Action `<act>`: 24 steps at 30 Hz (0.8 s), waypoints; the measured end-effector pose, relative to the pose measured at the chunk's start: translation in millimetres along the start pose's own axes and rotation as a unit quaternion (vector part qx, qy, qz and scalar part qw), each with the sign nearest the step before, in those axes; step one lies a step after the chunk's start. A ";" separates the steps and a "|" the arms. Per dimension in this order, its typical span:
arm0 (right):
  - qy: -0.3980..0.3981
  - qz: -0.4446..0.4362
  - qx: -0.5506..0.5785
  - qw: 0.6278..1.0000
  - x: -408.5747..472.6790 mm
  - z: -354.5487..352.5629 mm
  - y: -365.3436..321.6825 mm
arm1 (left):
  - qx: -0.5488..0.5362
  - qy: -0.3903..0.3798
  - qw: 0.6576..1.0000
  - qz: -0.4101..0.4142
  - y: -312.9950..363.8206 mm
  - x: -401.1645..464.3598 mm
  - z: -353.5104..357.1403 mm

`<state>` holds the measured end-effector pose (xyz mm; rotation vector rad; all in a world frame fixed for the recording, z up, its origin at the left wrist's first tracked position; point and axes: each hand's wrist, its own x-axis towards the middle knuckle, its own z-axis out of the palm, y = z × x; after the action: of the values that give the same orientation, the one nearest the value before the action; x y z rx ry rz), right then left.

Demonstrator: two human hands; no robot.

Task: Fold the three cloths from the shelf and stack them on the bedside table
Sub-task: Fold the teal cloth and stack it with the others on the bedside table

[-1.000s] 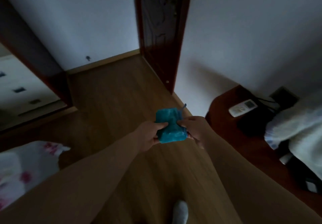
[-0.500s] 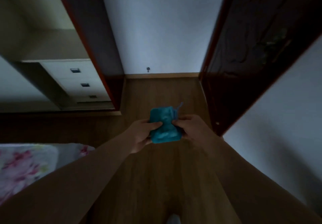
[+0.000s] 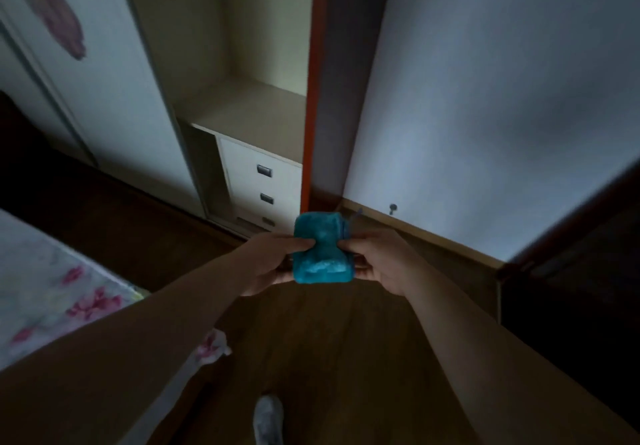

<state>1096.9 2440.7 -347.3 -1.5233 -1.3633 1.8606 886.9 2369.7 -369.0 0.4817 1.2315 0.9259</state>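
1. At the far left of the blue cloth (image 3: 322, 249), a bed cover with pink flowers (image 3: 59, 292) fills the lower left corner, and one flowered corner hangs down below the left forearm.
2. Above and left of the cloth stands a pale wardrobe (image 3: 239, 115) with an open shelf and, under it, a stack of white drawers (image 3: 263, 185) with small dark handles.
3. The left hand (image 3: 273, 259) grips the left side of the cloth, thumb pressed on top and fingers curled beneath it.
4. The cloth, folded into a small thick block, is held in the air over the wooden floor (image 3: 322, 351), in front of the drawers and between the two hands; a thin loop sticks out of its upper right corner.
5. A red vertical wardrobe edge (image 3: 313, 98) rises straight above the cloth.
6. The right hand (image 3: 377, 259) pinches the right side of the cloth, thumb on top, fingers wrapped under.
7. Right of the cloth, a pale wall (image 3: 485, 115) meets a wooden skirting board (image 3: 433, 240), with a small dark fitting low on the wall.
8. Below the cloth, a foot in a grey sock (image 3: 267, 418) rests on the floor.
9. At the far right of the cloth, a dark door (image 3: 581, 271) is only dimly visible.
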 end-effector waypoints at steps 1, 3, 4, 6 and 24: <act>-0.008 0.003 -0.010 1.000 22.2 9.2 -14.0 | -0.005 0.004 1.000 0.001 14.4 13.0 -16.5; -0.024 0.011 -0.028 0.999 67.5 28.2 -44.2 | -0.010 0.011 1.000 0.000 46.4 38.5 -48.9; -0.033 0.015 -0.036 0.999 88.3 37.3 -60.1 | -0.012 0.016 1.000 -0.002 63.1 49.8 -64.3; -0.051 0.009 -0.054 0.997 126.6 56.2 -92.8 | -0.013 0.033 0.999 -0.005 96.9 68.0 -93.8; -0.286 -0.055 -0.146 0.945 416.9 279.9 -306.4 | -0.138 0.279 0.947 0.079 290.5 144.4 -328.3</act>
<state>617.7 2781.3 -326.8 -1.0182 -2.0085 2.2015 487.7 2598.5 -332.3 0.0897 1.5504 1.4109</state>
